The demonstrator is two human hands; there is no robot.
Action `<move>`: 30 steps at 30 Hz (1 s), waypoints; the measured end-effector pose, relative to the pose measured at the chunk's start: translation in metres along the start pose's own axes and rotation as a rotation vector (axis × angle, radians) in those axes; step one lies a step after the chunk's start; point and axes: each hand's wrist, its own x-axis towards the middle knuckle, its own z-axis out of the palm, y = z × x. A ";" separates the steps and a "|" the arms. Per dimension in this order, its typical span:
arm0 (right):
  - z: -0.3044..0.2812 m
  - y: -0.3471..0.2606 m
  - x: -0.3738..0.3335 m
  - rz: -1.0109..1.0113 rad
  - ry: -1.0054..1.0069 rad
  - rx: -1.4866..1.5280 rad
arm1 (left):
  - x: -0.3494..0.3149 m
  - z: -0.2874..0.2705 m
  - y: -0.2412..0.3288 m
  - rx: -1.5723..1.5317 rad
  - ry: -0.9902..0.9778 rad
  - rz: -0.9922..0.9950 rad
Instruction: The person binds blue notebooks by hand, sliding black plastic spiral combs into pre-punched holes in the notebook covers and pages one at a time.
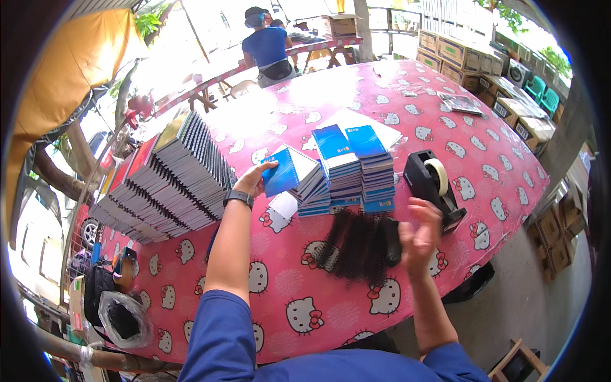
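My left hand (251, 182), with a dark watch on its wrist, is closed on the edge of a small blue-covered notebook (280, 174). The thumb lies on its cover. This notebook is over the left end of several stacks of small blue notebooks (342, 167). A loose white sheet (284, 204) lies just below it. My right hand (420, 238) is raised with its fingers apart and nothing seen in them. Beside it, to the left, black spiral binding coils (359, 248) lie in a bunch. A black tape dispenser (421, 170) stands just beyond the right hand.
Tall piles of larger spiral notebooks (172, 184) stand on the left of the pink patterned tablecloth (344, 315). A plastic-wrapped roll (124, 319) is at the near left. Cardboard boxes (458, 54) are stacked at the back right. A person in blue (270, 51) sits at a far table.
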 end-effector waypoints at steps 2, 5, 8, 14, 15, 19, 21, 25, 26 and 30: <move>0.029 -0.009 -0.002 0.066 -0.144 0.047 | -0.001 0.017 0.000 -0.074 -0.046 0.025; 0.062 -0.006 -0.006 0.265 -0.210 0.192 | -0.016 0.017 -0.001 -0.141 -0.130 -0.077; 0.088 0.000 -0.015 0.561 -0.219 0.338 | -0.028 -0.016 -0.014 -0.123 -0.112 -0.115; 0.127 0.033 -0.016 0.676 -0.393 0.388 | -0.059 -0.012 -0.060 -0.342 -0.159 0.110; 0.133 0.039 -0.014 0.740 -0.374 0.382 | -0.069 -0.002 -0.063 -0.419 -0.177 0.166; 0.150 0.048 -0.008 0.943 -0.388 0.409 | -0.087 0.011 -0.068 -0.564 -0.171 0.201; 0.146 0.061 -0.008 0.978 -0.403 0.595 | -0.083 0.026 -0.054 -0.439 -0.191 0.185; 0.149 0.043 -0.007 1.117 -0.281 0.780 | -0.048 0.022 -0.019 0.043 -0.001 0.105; 0.151 0.048 -0.014 1.114 -0.285 0.788 | -0.041 0.018 -0.023 0.090 0.071 0.090; 0.138 0.054 -0.009 0.822 -0.440 0.454 | -0.032 0.022 -0.013 0.238 0.096 0.073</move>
